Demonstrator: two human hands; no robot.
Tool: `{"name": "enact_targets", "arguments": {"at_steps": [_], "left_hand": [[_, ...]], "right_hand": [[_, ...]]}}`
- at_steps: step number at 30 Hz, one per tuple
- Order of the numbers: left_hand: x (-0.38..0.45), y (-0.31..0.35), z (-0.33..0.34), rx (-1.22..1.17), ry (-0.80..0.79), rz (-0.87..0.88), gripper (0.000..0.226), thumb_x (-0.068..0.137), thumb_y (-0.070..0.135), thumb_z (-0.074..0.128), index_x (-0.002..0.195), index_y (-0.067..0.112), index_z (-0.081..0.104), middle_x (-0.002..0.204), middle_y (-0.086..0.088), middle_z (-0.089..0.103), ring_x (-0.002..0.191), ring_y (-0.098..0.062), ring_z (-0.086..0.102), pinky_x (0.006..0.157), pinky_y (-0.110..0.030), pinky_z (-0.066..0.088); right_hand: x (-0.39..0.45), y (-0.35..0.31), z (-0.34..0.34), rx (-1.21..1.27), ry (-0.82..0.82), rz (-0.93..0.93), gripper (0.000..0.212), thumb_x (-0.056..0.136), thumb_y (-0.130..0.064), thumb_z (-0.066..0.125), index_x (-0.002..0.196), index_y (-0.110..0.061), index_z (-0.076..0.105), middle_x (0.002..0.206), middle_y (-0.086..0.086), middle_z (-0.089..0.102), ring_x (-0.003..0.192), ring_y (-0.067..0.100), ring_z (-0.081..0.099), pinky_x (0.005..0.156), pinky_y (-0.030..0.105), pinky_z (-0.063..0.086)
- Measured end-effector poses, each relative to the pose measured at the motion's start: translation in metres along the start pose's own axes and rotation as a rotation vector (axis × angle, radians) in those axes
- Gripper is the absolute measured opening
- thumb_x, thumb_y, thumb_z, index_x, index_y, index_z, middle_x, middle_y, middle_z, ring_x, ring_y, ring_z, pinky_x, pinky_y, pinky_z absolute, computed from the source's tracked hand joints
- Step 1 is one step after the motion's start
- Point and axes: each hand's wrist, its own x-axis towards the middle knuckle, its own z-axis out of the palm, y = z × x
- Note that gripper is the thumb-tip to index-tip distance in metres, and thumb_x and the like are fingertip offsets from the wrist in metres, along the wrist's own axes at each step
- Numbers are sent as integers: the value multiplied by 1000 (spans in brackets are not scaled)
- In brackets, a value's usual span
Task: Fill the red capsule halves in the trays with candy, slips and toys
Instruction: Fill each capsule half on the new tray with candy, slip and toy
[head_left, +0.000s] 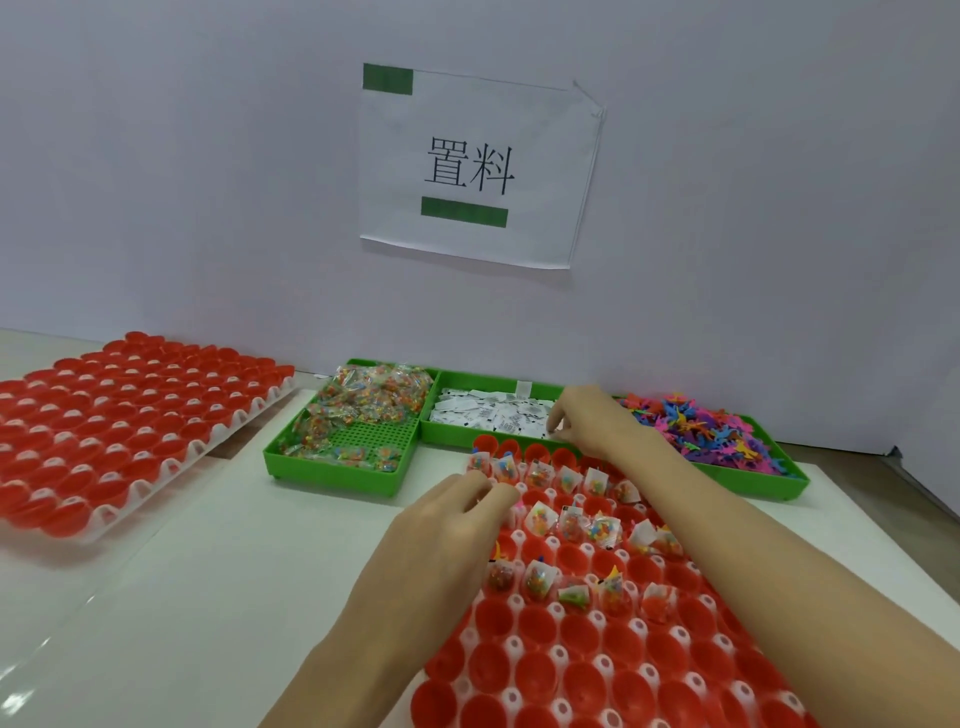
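A: Our right hand (587, 421) is over the middle green bin (441, 436), fingers curled down into the paper slips (493, 415). It looks like a pinch, but we can't see a slip between the fingertips.

B: Then we should lift just one and drop it upright into a cup that already has candy. Our left hand (457, 509) sits at the far left edge of the near tray (519, 660), fingers curled, seemingly pinching something small we can't make out.

A: What's in the bins?

B: Candy packets (363, 400) in the left bin (332, 473), about half gone; slips in the middle; bright plastic toys (696, 431) in the right bin (769, 480).

A: And the red capsule halves (540, 675)?

B: Far rows are filled, near rows still bare. A second tray (124, 421) sits on the counter (234, 571) to the left; we can't tell whether its halves hold anything.
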Motion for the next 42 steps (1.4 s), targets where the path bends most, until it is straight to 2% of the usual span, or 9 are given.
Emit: {"name": "enact_targets", "arguments": {"at_steps": [9, 13, 16, 19, 22, 25, 30, 35, 42], "left_hand": [[0, 2, -1, -34, 48, -18, 29, 79, 2, 83, 97, 19, 68, 87, 6, 61, 76, -16, 59, 58, -37, 52], [0, 2, -2, -67, 98, -20, 19, 88, 7, 78, 100, 18, 68, 88, 5, 63, 76, -18, 62, 59, -39, 54], [1, 2, -2, -98, 140, -44, 16, 90, 11, 78, 102, 18, 71, 89, 8, 65, 75, -12, 63, 63, -31, 53], [1, 4, -2, -100, 144, -66, 14, 89, 11, 78, 100, 18, 73, 89, 9, 66, 74, -10, 63, 63, -30, 52], [0, 4, -2, -137, 152, -97, 13, 91, 13, 76, 102, 19, 74, 91, 10, 68, 76, -8, 63, 66, -25, 53], [2, 4, -5, -200, 186, -135, 18, 91, 14, 76, 108, 20, 76, 95, 14, 69, 74, 3, 57, 73, -7, 45], [3, 12, -7, -527, 257, -329, 26, 89, 11, 78, 110, 25, 78, 92, 16, 74, 85, -7, 70, 77, -17, 55], [5, 26, -9, -877, 102, -485, 28, 90, 6, 75, 109, 26, 79, 96, 6, 79, 89, -12, 76, 85, -27, 60], [-3, 57, -9, -1020, -41, -421, 20, 86, 12, 80, 99, 28, 82, 93, 0, 80, 83, -19, 78, 76, -24, 61]], "right_hand": [[4, 4, 0, -4, -1, -25, 8, 89, -6, 74, 95, -6, 79, 98, 7, 77, 87, 19, 71, 85, 34, 60], [-2, 8, 2, -9, 49, -37, 11, 92, -6, 67, 87, -2, 76, 88, 11, 76, 80, 24, 72, 77, 38, 61], [-5, 13, 5, 22, 147, -4, 19, 94, -7, 59, 89, 2, 74, 85, 17, 74, 76, 27, 70, 72, 40, 60], [-8, 21, 7, 228, 302, 77, 17, 98, -13, 63, 102, -5, 78, 97, 8, 76, 80, 15, 65, 76, 25, 56], [-16, 26, 1, 561, 437, 194, 18, 96, -19, 69, 107, -8, 78, 99, 5, 76, 79, 7, 63, 63, 7, 44], [-33, 23, -11, 829, 490, 238, 16, 93, -25, 74, 103, -16, 80, 96, -2, 77, 86, 4, 66, 75, 16, 51], [-99, 4, -33, 1282, 319, 185, 14, 88, -31, 76, 100, -26, 80, 100, -2, 79, 88, 9, 69, 73, 24, 51], [-188, -13, -31, 1271, 111, 110, 34, 82, -50, 75, 107, -28, 79, 92, 2, 75, 80, 15, 62, 76, 29, 52], [-248, -41, -16, 1285, 163, 104, 22, 82, -45, 72, 99, -34, 82, 78, 0, 75, 63, 2, 62, 65, 14, 50]]}}
